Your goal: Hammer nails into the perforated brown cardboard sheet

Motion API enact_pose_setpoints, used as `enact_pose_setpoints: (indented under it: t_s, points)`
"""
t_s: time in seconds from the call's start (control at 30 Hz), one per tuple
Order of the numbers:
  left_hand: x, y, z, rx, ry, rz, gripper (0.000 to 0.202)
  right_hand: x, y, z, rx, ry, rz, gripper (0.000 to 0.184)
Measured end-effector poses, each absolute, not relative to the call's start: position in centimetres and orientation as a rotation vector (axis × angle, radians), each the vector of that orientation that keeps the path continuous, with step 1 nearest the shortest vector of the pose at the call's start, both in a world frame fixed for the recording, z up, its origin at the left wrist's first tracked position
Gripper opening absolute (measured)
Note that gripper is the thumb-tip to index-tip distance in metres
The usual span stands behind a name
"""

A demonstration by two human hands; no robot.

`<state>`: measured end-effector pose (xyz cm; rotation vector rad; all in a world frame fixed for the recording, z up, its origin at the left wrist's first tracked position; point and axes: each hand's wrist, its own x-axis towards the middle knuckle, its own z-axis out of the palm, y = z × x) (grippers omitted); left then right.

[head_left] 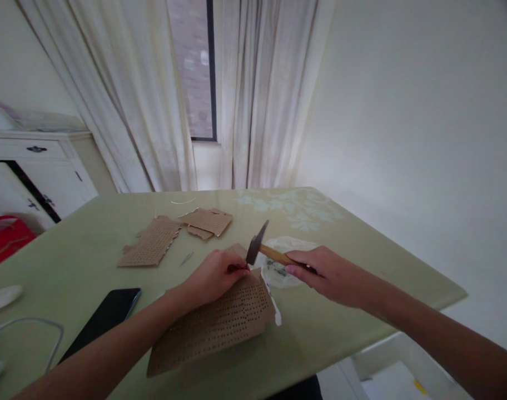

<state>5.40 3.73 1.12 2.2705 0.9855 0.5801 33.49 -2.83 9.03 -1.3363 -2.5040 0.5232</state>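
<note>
My right hand (324,272) grips the wooden handle of a hammer (278,256), whose dark metal head is just above my left fingertips. My left hand (218,275) rests on a brown cardboard piece (220,322), thumb and forefinger pinched at its far edge around what looks like a nail, mostly hidden by the fingers and the hammer head. Rows of small holes cover the cardboard, and its right edge is torn and white. Behind the hammer lies a clear plastic bag (284,278) with small dark pieces in it.
Two more torn cardboard pieces, a left one (153,241) and a far one (209,221), lie on the green tabletop (341,328). Thin metal nails (187,258) lie nearby. A black phone (107,316), a white cable (55,339) and a white mouse (3,300) are at left.
</note>
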Motion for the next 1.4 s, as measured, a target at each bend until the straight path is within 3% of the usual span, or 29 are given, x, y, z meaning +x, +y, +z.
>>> enact_pose_setpoints:
  t_s: [0.9, 1.07, 1.4]
  points:
    - [5.3, 4.2, 1.1, 2.244, 0.97, 0.522, 0.015, 32.8, -3.3, 9.9, -1.354, -2.533, 0.366, 0.033]
    - [4.4, 3.7, 2.1, 2.243, 0.992, 0.394, 0.028, 32.7, -3.4, 10.4, -1.357, -2.498, 0.376, 0.032]
    - [4.4, 3.6, 1.9, 2.22, 0.988, 0.346, 0.034, 31.9, -3.2, 8.5, -1.412, -2.616, 0.378, 0.033]
